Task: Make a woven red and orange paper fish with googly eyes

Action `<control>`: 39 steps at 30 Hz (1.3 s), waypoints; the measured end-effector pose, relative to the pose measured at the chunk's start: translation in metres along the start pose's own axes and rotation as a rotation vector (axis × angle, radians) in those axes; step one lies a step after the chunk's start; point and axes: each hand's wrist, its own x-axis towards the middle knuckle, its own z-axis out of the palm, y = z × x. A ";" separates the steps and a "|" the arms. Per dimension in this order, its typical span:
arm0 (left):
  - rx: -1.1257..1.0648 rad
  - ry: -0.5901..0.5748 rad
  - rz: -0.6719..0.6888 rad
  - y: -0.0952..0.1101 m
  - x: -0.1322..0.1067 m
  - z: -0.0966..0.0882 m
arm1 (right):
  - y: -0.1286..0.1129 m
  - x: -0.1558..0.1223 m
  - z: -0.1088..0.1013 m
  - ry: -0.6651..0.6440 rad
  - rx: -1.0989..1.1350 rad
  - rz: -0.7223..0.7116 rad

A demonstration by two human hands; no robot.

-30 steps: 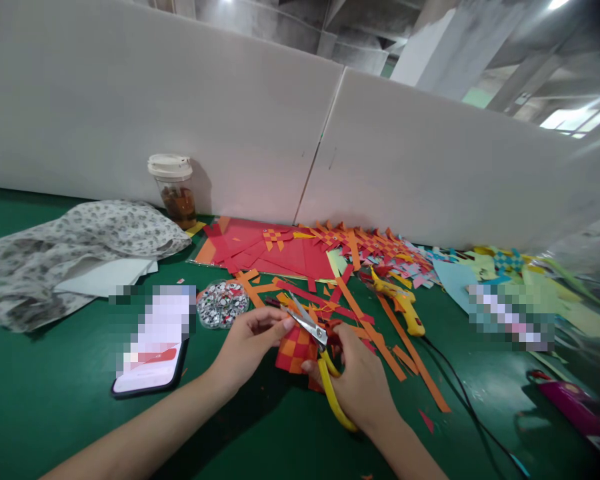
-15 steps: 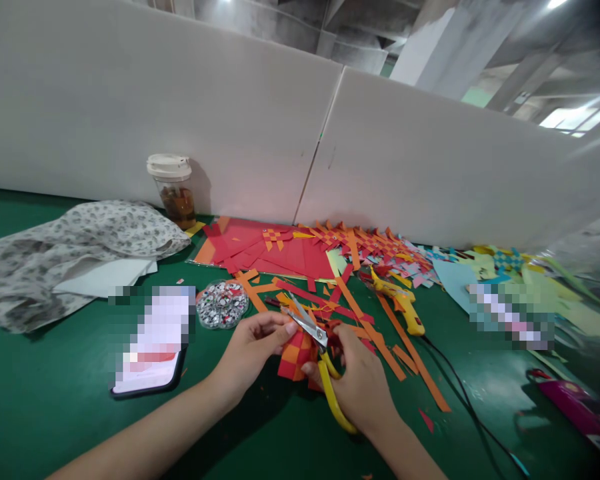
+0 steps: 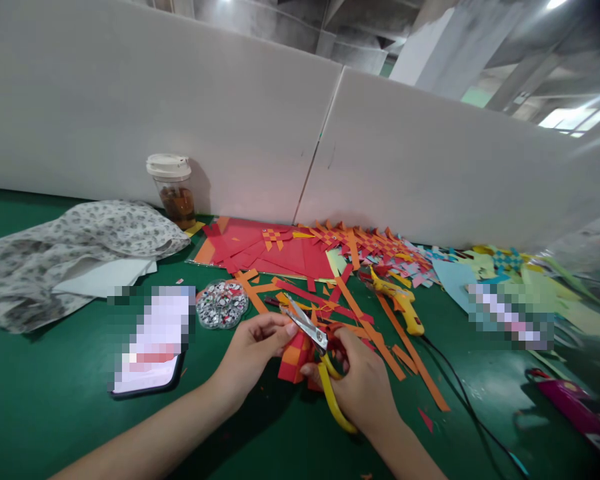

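Note:
Between thumb and fingers, my left hand (image 3: 257, 347) pinches a woven piece of red and orange paper strips (image 3: 292, 360). My right hand (image 3: 363, 377) is wrapped round the yellow handles of a pair of scissors (image 3: 333, 393). The metal blades point up and to the left, over the woven paper and close to my left fingertips. Whether paper lies between the blades I cannot tell. Behind both hands, loose orange strips (image 3: 347, 293) and red strips lie scattered on the green table (image 3: 220, 433).
A yellow glue gun (image 3: 405, 307) with a black cord lies right of my hands. At left are a phone (image 3: 155, 340), a round clear box of small eyes (image 3: 223, 305), patterned cloth (image 3: 110, 233) and a lidded cup (image 3: 176, 193). Red paper sheets (image 3: 260, 253) lie towards the white partition (image 3: 230, 113).
The scissor blades look a little closer together, and the orange strip near their tips no longer shows the same way. Both hands stay in nearly the same place.

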 end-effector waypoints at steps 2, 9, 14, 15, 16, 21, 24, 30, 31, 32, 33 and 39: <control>0.024 0.008 0.013 -0.001 0.000 0.000 | 0.000 0.000 0.000 0.004 0.002 0.003; 0.094 0.037 0.088 -0.002 0.000 -0.002 | -0.001 0.001 -0.002 0.010 0.010 -0.012; 0.162 0.042 0.143 -0.002 0.001 -0.004 | -0.002 0.002 -0.003 -0.003 0.015 -0.011; 0.176 0.046 0.148 -0.002 0.001 -0.004 | -0.002 0.002 -0.003 0.000 0.016 -0.012; 0.187 0.048 0.152 -0.002 0.001 -0.004 | -0.002 0.002 -0.003 0.001 0.017 -0.011; 0.203 0.054 0.151 -0.001 0.000 -0.003 | -0.002 0.002 -0.002 0.002 0.027 -0.005; 0.200 0.046 0.140 -0.001 -0.001 -0.003 | -0.001 0.001 -0.002 0.016 0.024 -0.012; 0.177 0.034 0.149 -0.003 -0.001 -0.003 | 0.000 0.001 -0.002 0.029 0.022 -0.017; 0.185 0.040 0.146 -0.003 -0.001 -0.003 | 0.000 0.001 -0.002 0.035 0.024 -0.021; 0.193 0.046 0.141 -0.002 -0.001 -0.002 | 0.000 0.001 -0.002 0.040 0.024 -0.022; 0.198 0.050 0.136 -0.002 -0.001 -0.002 | 0.000 0.001 -0.002 0.044 0.024 -0.023; 0.196 0.053 0.104 0.001 -0.005 0.001 | -0.001 0.001 -0.001 0.033 0.061 -0.007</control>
